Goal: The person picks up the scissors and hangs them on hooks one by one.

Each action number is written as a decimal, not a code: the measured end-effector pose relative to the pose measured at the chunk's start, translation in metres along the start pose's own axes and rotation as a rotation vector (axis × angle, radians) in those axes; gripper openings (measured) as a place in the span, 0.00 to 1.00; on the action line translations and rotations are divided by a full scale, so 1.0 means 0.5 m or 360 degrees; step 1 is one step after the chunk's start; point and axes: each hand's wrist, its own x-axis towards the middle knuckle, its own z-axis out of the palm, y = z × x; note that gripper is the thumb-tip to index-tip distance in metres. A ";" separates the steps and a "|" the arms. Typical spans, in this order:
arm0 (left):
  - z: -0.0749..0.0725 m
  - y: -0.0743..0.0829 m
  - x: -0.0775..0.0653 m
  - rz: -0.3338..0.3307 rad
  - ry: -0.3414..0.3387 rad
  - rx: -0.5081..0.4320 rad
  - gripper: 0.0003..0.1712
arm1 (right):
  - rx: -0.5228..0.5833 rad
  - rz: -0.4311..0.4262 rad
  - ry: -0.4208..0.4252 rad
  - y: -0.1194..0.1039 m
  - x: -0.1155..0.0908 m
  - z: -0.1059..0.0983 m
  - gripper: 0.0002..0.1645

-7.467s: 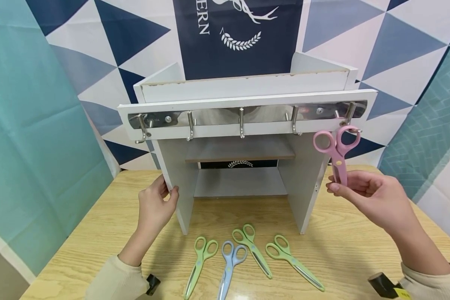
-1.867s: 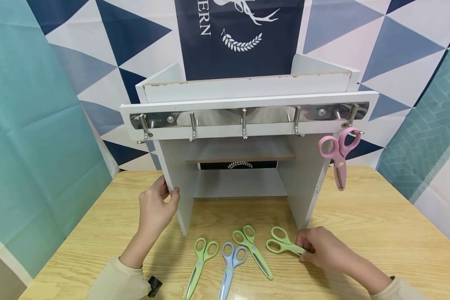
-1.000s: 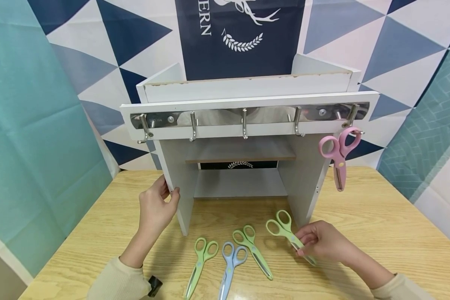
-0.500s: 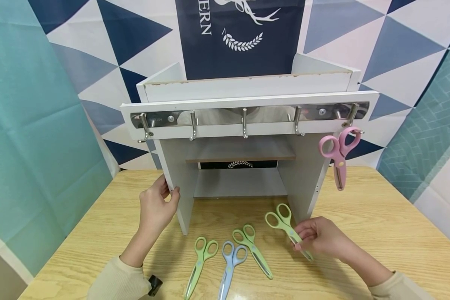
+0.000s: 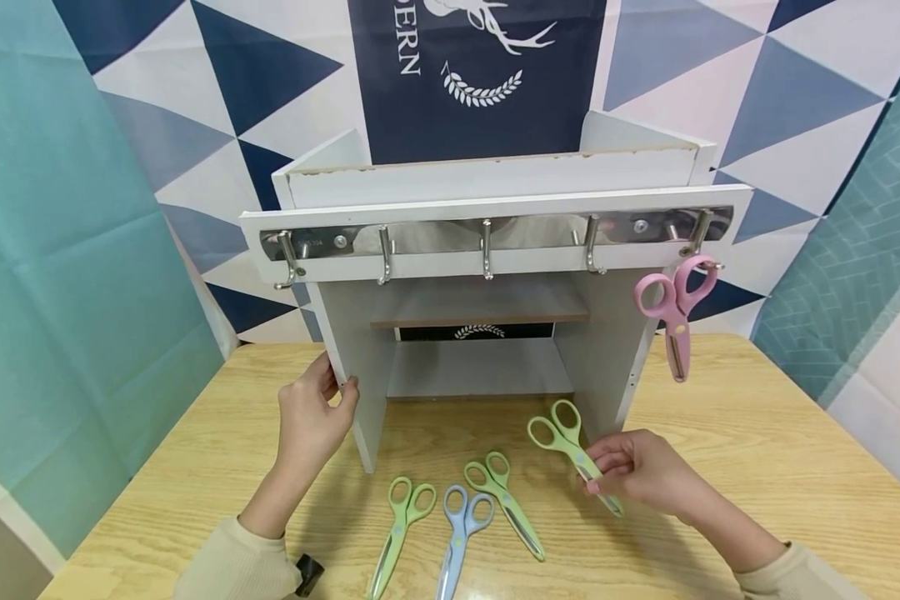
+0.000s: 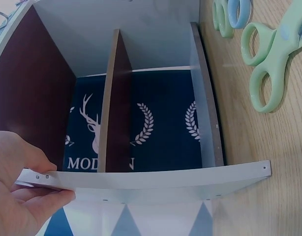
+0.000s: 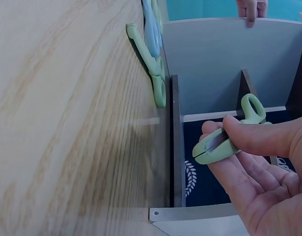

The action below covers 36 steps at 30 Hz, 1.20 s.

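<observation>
My right hand (image 5: 645, 471) pinches a pair of green scissors (image 5: 572, 446) by the blade cover, handles pointing up and left, close in front of the rack's right side panel. The right wrist view shows thumb and fingers around that cover. My left hand (image 5: 317, 412) grips the front edge of the left side panel of the white rack (image 5: 495, 200), thumb in front. Pink scissors (image 5: 677, 317) hang by one handle loop from the rightmost hook (image 5: 699, 232). Two more green scissors (image 5: 401, 533) (image 5: 506, 504) and blue scissors (image 5: 459, 537) lie on the table.
A metal hook strip (image 5: 435, 233) runs across the rack's front; its other hooks hold nothing. Inside the rack is a brown-edged shelf (image 5: 480, 300). The wooden table (image 5: 210, 450) extends on both sides. Behind hangs a patterned cloth (image 5: 285, 67), with a teal curtain (image 5: 82, 250) at left.
My right hand has let go of the pink scissors, now hanging on the hook. It has since picked up the rightmost green scissors and raised their handles slightly. The left hand keeps its place.
</observation>
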 end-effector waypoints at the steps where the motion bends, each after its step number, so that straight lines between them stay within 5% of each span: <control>1: 0.000 0.001 -0.001 -0.0001 -0.0001 -0.0001 0.17 | 0.0005 -0.0005 -0.0003 -0.001 0.000 0.000 0.18; 36: 0.001 -0.006 -0.002 0.0014 0.0017 -0.0017 0.19 | -0.0011 -0.0109 0.0084 -0.038 0.015 -0.003 0.18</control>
